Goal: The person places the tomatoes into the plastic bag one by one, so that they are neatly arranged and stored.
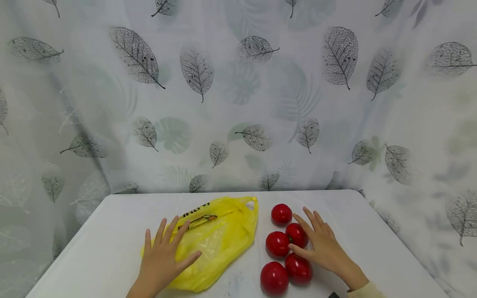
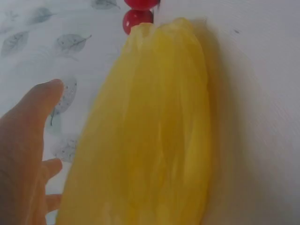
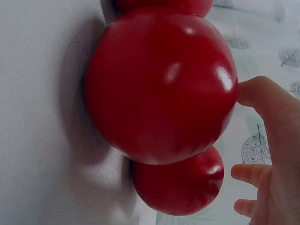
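Observation:
A crumpled yellow plastic bag with dark print lies on the white table, left of centre. Over its left part my left hand is spread, fingers apart and straight, gripping nothing. The bag fills the middle of the left wrist view, thumb to its left. Several shiny red tomatoes sit in a cluster right of the bag. My right hand spreads over the cluster's right side, fingers extended. In the right wrist view its thumb appears against a large tomato; whether it touches is unclear.
The white table has rounded far corners. Behind it and along both sides hangs a pale curtain printed with grey leaves. A small dark object shows at the bottom edge, near the right sleeve.

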The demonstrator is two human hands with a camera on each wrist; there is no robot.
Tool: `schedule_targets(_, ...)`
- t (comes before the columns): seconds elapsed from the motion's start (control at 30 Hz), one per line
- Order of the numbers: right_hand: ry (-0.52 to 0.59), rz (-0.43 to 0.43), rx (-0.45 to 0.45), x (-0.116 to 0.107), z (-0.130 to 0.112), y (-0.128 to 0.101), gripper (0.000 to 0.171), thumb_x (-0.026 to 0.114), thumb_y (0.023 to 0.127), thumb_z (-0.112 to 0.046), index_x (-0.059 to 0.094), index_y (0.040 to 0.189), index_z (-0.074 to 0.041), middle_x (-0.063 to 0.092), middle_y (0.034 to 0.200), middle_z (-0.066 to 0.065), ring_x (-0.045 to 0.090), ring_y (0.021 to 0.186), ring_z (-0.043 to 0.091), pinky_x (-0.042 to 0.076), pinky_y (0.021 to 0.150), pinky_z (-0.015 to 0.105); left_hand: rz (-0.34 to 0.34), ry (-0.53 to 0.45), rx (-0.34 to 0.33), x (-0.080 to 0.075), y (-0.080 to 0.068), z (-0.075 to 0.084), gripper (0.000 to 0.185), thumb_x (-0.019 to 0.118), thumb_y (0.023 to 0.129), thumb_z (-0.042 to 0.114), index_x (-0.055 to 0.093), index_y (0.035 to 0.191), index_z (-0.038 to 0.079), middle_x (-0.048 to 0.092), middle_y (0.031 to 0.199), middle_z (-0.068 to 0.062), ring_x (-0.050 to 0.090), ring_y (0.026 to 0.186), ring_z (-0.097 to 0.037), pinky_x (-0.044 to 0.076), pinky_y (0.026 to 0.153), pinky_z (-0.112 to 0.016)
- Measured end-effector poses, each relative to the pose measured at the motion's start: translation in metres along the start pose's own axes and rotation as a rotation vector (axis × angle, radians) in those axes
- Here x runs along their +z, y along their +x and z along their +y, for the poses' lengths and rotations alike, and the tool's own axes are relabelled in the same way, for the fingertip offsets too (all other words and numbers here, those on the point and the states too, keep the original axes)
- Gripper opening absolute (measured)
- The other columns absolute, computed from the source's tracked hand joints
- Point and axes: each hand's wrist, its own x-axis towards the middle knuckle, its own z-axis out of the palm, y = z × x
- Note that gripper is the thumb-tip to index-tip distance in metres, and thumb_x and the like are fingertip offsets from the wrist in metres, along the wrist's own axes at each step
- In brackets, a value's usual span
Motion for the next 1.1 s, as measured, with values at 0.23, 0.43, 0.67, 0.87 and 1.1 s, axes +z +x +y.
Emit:
schedule_targets(0.23, 0.040, -0.017, -0.013, 0.003, 0.003, 0.001, 0.086, 0.072, 0.078, -0.056, 0.040, 0.148, -0.017, 0.028, 0.155, 0.017, 0.025, 0.139, 0.048, 0.037, 0.091, 0.077, -0.011, 0.001, -0.075, -0.003, -0.008, -0.010, 0.079, 0.062, 0.079, 0.069, 0.049, 0.143, 0.024, 0.042, 0.148, -0.012, 0.030, 0.139, -0.040, 0.018, 0.108, -0.070)
schedule_targets(0.43, 0.156, -0.060, -0.015, 0.000, 0.002, 0.002, 0.079, 0.076, 0.081, -0.042, 0.043, 0.145, -0.010, 0.035, 0.150, 0.020, 0.037, 0.131, 0.048, 0.049, 0.086, 0.066, 0.066, 0.021, -0.143, -0.005, -0.010, -0.014, 0.077, 0.072, 0.077, 0.057, 0.052, 0.140, 0.016, 0.051, 0.139, -0.019, 0.042, 0.130, -0.043, 0.032, 0.099, -0.072)
schedule_targets(0.67, 0.237, -0.120, 0.008, 0.002, 0.005, 0.007, 0.072, 0.077, 0.082, -0.030, 0.045, 0.143, -0.007, 0.039, 0.144, 0.025, 0.044, 0.127, 0.048, 0.050, 0.089, 0.063, 0.072, 0.004, -0.187, -0.002, -0.017, -0.020, 0.076, 0.078, 0.074, 0.049, 0.055, 0.135, 0.009, 0.053, 0.132, -0.022, 0.053, 0.116, -0.041, 0.044, 0.088, -0.067)
schedule_targets(0.87, 0.278, -0.147, 0.001, 0.000, 0.010, 0.008, 0.065, 0.080, 0.079, -0.020, 0.052, 0.138, -0.012, 0.042, 0.141, 0.027, 0.049, 0.121, 0.046, 0.058, 0.081, 0.047, 0.066, -0.052, -0.215, 0.001, -0.022, -0.021, 0.072, 0.080, 0.075, 0.043, 0.057, 0.133, 0.008, 0.051, 0.133, -0.023, 0.057, 0.110, -0.043, 0.050, 0.079, -0.064)
schedule_targets(1.1, 0.320, -0.130, -0.027, 0.001, 0.016, 0.009, 0.071, 0.082, 0.074, -0.007, 0.050, 0.138, -0.006, 0.049, 0.133, 0.025, 0.053, 0.115, 0.041, 0.059, 0.077, 0.036, -0.103, -0.229, -0.351, 0.001, -0.023, -0.027, 0.068, 0.077, 0.080, 0.027, 0.050, 0.138, 0.004, 0.036, 0.142, -0.026, 0.046, 0.121, -0.049, 0.046, 0.092, -0.064)
